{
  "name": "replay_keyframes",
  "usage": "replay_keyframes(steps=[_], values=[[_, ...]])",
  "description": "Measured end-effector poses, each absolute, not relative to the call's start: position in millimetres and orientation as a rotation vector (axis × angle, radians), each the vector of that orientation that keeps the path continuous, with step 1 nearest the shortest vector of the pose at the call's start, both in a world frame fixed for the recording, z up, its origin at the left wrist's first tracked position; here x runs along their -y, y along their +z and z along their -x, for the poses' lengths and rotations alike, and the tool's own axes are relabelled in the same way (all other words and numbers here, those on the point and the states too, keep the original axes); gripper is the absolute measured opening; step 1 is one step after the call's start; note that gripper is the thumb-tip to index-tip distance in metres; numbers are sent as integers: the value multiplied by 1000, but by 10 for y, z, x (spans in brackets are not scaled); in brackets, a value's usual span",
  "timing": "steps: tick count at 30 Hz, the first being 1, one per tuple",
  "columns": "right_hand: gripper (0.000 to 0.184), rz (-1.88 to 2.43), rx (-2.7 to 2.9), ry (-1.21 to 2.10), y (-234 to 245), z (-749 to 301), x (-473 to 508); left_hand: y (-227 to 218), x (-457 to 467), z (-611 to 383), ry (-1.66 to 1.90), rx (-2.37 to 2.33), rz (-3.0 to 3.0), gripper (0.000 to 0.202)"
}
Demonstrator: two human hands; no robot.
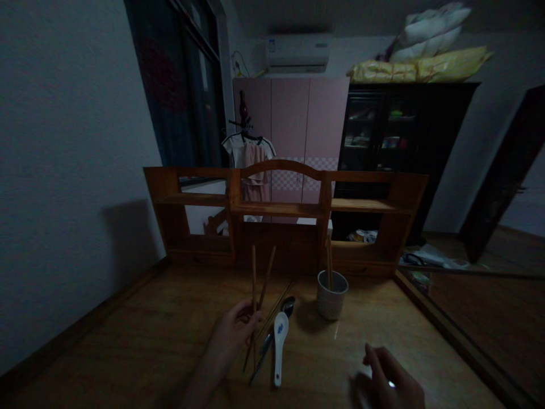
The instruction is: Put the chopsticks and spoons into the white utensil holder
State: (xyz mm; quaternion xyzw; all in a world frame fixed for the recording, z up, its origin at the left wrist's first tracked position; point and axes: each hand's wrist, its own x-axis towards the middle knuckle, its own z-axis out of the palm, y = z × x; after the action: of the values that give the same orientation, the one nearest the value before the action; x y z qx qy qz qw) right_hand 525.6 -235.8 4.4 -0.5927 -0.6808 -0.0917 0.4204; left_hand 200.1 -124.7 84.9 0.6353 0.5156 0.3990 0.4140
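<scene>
My left hand (238,326) is closed around two wooden chopsticks (254,275), which stand up and spread apart at their upper ends. Beside it on the tabletop lie more thin chopsticks (281,296), a dark shiny spoon (288,305) and a white ceramic spoon (279,345) with a blue mark in its bowl. A dark slim utensil handle (264,351) partly shows between my left hand and the white spoon. To the right stands a pale cup (331,307) with chopsticks (329,261) upright in it. My right hand (394,378), low at the right, is loosely curled, fingers apart, with nothing visible in it.
The wooden table (170,318) carries a low wooden shelf unit (279,210) along its back edge. A white wall (76,170) borders the left side. Beyond are pink cabinets (289,113), a dark glass-door cupboard (409,130) and hanging clothes (251,153). The light is dim.
</scene>
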Motion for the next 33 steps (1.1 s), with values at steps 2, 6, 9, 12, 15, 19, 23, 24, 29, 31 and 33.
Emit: replay_keyframes(steps=[2, 6, 9, 12, 15, 19, 23, 24, 29, 31, 33], values=[[37, 1446, 1731, -280, 10, -5267, 2350, 764, 1179, -1964, 987, -1406, -1651, 31], [37, 1412, 1725, -322, -12, -5248, 2338, 479, 981, -1859, 902, -1557, -1739, 19], [34, 1435, 1687, -264, 27, -5215, 2341, 260, 861, -1796, 806, -1682, -1758, 10], [36, 1455, 1648, -212, 89, -5183, 2358, 115, 806, -1769, 740, -1797, -1793, 8], [35, 1490, 1621, -148, 158, -5148, 2379, 52, 791, -1778, 698, -1833, -1824, 7], [36, 1523, 1588, -107, 223, -5107, 2386, 15, 781, -1800, 697, -1808, -1822, 9], [37, 1520, 1588, -120, 214, -5102, 2371, -46, 755, -1794, 719, -1764, -1806, 14], [35, 1516, 1597, -121, 202, -5109, 2367, -65, 747, -1789, 719, -1757, -1802, 16], [34, 1479, 1655, -173, 124, -5141, 2358, -103, 736, -1753, 728, -1759, -1793, 22], [35, 1468, 1678, -204, 85, -5147, 2358, -66, 754, -1740, 730, -1768, -1801, 22], [36, 1462, 1716, -233, 43, -5158, 2357, 1, 777, -1753, 730, -1783, -1821, 21]])
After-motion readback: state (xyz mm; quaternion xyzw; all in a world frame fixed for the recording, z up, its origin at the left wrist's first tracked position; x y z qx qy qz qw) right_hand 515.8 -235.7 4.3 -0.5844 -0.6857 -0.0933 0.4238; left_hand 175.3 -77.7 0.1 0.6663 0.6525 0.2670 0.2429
